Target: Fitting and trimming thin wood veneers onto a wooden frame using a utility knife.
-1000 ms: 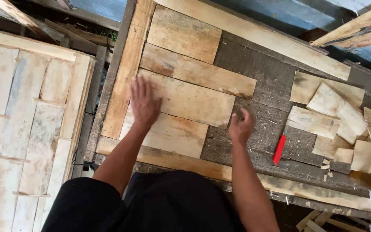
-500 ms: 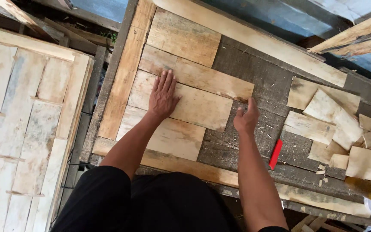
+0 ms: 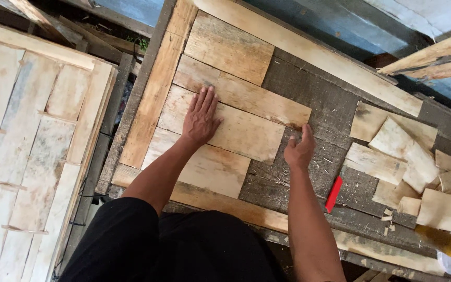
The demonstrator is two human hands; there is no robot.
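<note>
1. The left hand (image 3: 200, 117) lies flat and fully open on a board (image 3: 230, 128), fingers spread, holding nothing. The board is the third of four short boards laid side by side on the dark bench (image 3: 319, 112), against a long plank (image 3: 150, 104) on the left.
2. The right hand (image 3: 299, 150) is at the right end of the same board, half closed, the thumb touching the end of the next board (image 3: 246, 96); it grips nothing that I can see.
3. The board ends are rough and splintered. If a hand slides along an edge, a splinter can go into the skin.
4. The boards are loose. Uneven pressing could tilt one or open a gap between neighbours.
5. A finger at the end could be pinched if two boards close together.
6. The red pencil (image 3: 333, 194) lies near the right forearm, and the offcuts (image 3: 398, 151) are just beyond; an elbow could knock them off.
</note>
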